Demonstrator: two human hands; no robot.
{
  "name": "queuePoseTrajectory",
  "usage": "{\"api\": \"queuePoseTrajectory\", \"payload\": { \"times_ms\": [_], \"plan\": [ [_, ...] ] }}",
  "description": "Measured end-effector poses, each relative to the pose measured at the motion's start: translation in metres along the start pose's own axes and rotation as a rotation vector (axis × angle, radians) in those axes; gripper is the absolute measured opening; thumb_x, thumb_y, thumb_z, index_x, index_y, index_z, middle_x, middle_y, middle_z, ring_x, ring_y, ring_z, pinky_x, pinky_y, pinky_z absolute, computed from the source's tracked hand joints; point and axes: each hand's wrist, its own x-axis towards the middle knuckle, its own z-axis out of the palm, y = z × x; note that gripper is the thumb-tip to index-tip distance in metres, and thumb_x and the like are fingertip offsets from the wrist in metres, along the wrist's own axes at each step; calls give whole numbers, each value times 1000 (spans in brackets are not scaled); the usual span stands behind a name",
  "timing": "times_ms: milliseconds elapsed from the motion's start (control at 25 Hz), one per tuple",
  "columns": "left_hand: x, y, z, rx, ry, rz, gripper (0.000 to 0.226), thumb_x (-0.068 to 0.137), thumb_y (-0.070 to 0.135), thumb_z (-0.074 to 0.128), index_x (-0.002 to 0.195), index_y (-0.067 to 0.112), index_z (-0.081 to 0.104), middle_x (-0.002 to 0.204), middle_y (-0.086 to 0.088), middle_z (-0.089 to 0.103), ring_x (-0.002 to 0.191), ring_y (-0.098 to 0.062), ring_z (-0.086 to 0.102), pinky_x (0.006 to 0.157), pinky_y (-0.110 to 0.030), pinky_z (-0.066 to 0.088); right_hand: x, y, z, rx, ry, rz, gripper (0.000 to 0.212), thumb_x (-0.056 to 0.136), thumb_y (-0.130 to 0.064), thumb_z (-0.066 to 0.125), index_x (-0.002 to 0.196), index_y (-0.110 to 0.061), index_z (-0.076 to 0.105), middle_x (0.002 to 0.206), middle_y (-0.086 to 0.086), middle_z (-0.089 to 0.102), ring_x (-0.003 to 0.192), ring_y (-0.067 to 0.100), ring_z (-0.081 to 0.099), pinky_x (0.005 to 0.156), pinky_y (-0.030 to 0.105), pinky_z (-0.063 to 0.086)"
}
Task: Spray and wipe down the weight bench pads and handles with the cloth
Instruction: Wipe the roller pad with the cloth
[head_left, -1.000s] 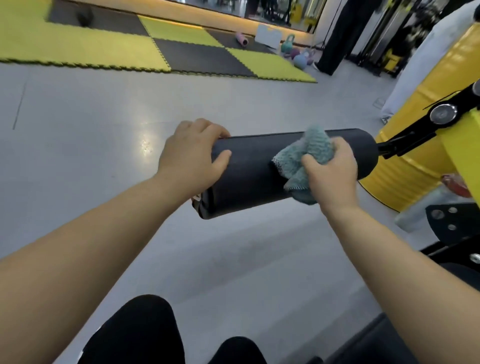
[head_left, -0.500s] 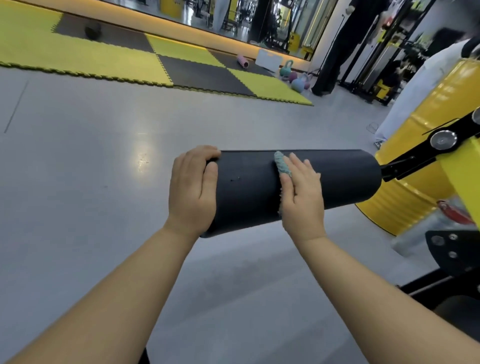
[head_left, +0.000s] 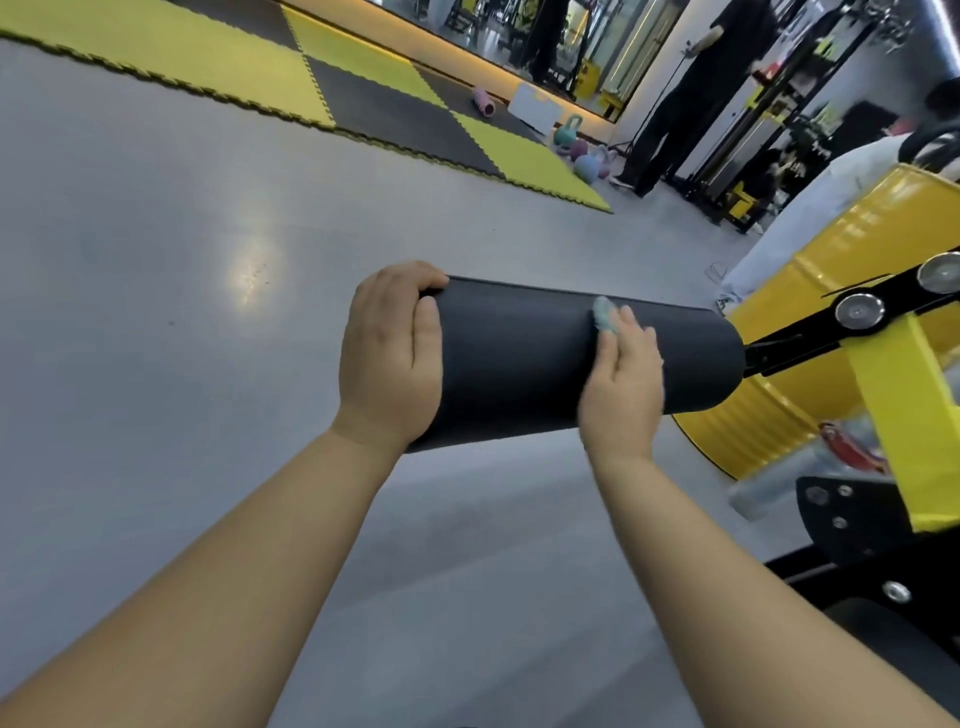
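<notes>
The black cylindrical foam roller pad (head_left: 514, 358) juts out over the grey floor (head_left: 156, 312) from a black metal arm (head_left: 795, 345) on the yellow bench frame (head_left: 893, 415). The left hand (head_left: 387, 358) grips its free end, fingers curled over the top edge. The right hand (head_left: 623, 384) lies flat on the pad nearer the frame, fingers straight and close together, pressing the teal terry cloth (head_left: 603, 313) against the foam (only a small edge of it shows past the fingertips).

Since the cloth is pressed rather than pinched, a quick stroke could let it slide out from under the palm and drop to the floor. The roller probably turns on its axle, so if the left grip slackens, pad and cloth would likely rotate together and nothing would get wiped. The far side and underside are hidden here and easy to miss. No spray bottle is in view, and a dry cloth might only smear.
</notes>
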Motion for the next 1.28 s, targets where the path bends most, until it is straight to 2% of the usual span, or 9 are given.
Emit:
{"api": "queuePoseTrajectory", "payload": {
  "times_ms": [160, 280, 360, 520, 640, 760, 840, 1040, 1280],
  "plan": [
    [-1, 3, -3, 38, -14, 19, 38, 88, 17, 29, 105, 2, 59, 104, -7, 62, 98, -19, 51, 91, -21, 37, -50, -73, 24, 65, -126, -670, 38, 97, -25, 36, 118, -10, 64, 125, 7, 62, 121, 31, 52, 105, 39, 36],
    [2, 10, -12, 105, -77, -7, 35, 89, 17, 31, 105, 4, 59, 106, -6, 60, 100, -18, 49, 87, -17, 33, -22, -32, 13, -55, -106, -968, 35, 100, -24, 39, 120, -10, 63, 129, 7, 59, 119, 31, 54, 100, 45, 42],
    [9, 23, -9, 295, -132, -36, 32, 88, 18, 36, 104, 8, 61, 108, -5, 59, 103, -23, 49, 87, -21, 32, 7, 20, 1, -114, -60, -826, 35, 99, -24, 39, 123, -10, 61, 132, 8, 57, 123, 32, 50, 105, 44, 38],
    [27, 67, 28, 767, -532, 151, 39, 95, 28, 32, 126, 17, 52, 131, -5, 46, 120, -28, 38, 101, -34, 28, 26, 37, -11, 46, 96, 5, 37, 100, -24, 33, 127, -16, 57, 135, 2, 53, 131, 31, 38, 110, 42, 28],
    [48, 85, 58, 838, -774, 65, 40, 98, 30, 27, 133, 18, 42, 136, -9, 41, 124, -29, 37, 98, -40, 32, 9, -7, 1, -16, 31, -408, 38, 95, -22, 31, 104, -10, 65, 107, 7, 66, 104, 34, 55, 85, 49, 44],
    [63, 89, 76, 992, -855, 47, 41, 99, 34, 22, 131, 20, 43, 133, -9, 45, 121, -31, 39, 92, -42, 36, 12, 21, -4, -34, -107, -846, 38, 100, -29, 34, 109, -7, 65, 118, 9, 65, 118, 34, 55, 98, 49, 40],
    [63, 89, 82, 1080, -887, 39, 47, 99, 43, 17, 133, 23, 42, 134, -7, 42, 122, -31, 36, 88, -42, 36, 42, 69, -13, -177, -54, -832, 38, 99, -31, 36, 118, -12, 63, 127, 9, 60, 122, 35, 51, 103, 46, 34],
    [64, 102, 100, 1290, -1093, 166, 89, 72, 83, 37, 137, 22, 37, 129, -8, 41, 117, -31, 42, 86, -37, 42, 76, 94, -30, 48, 7, 9, 35, 99, -22, 37, 127, -16, 58, 138, 5, 51, 133, 33, 35, 110, 40, 24],
    [71, 112, 116, 1411, -1205, 149, 110, 50, 87, 57, 135, 21, 38, 124, -4, 46, 107, -22, 52, 76, -31, 42, 71, 100, -25, -143, -126, -790, 39, 95, -33, 40, 126, -17, 59, 134, 4, 55, 128, 28, 45, 109, 44, 24]
  ]
}}
